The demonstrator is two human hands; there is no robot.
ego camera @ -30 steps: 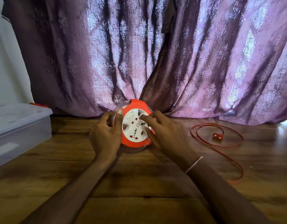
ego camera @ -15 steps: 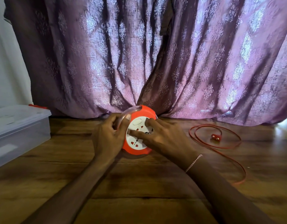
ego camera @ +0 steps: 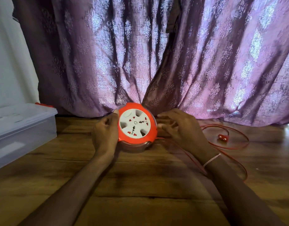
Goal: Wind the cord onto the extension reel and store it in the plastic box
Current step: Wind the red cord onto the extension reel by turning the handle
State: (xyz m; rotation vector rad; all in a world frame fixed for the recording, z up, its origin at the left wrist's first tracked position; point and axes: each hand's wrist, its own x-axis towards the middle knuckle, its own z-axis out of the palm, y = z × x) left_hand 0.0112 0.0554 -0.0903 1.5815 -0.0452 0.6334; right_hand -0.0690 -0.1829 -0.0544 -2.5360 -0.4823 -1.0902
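The round orange extension reel [ego camera: 137, 126] with a white socket face rests on the wooden floor, tilted toward me. My left hand [ego camera: 105, 132] grips its left rim with curled fingers. My right hand [ego camera: 181, 128] hovers just right of the reel, fingers loosely bent, off the socket face and holding nothing I can see. The thin red cord [ego camera: 228, 144] leaves the reel's lower right edge and loops over the floor to the right, ending in a red plug [ego camera: 222, 137]. The clear plastic box [ego camera: 18, 132] stands at the left with its lid on.
A purple patterned curtain [ego camera: 156, 54] hangs right behind the reel down to the floor. A white wall [ego camera: 8, 54] is at the far left. Wooden floor [ego camera: 140, 185] stretches toward me between my forearms.
My right hand has come off the socket face and moved to the right of the reel. The reel's face has turned and now tilts more toward me.
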